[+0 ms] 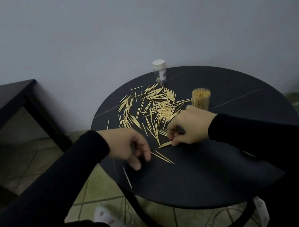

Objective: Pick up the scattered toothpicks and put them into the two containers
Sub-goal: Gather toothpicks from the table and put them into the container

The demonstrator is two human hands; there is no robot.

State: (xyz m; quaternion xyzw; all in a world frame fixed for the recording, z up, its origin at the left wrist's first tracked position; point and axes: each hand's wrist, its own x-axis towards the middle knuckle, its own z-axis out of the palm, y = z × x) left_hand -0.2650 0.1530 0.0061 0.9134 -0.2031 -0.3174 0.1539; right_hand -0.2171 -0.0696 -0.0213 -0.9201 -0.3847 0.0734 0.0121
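- Head view: I saw my right hand [188, 126] pinching a small bundle of toothpicks [165, 144] at the table's [232, 158] centre.
- My left hand [130, 144] hovered at 8 o'clock, fingers loosely curled, holding nothing I could see.
- Scattered toothpicks [155, 106] lay toward 12 o'clock.
- The open container [201, 98] stood full at 2 o'clock; the capped container [160, 71] at 12.
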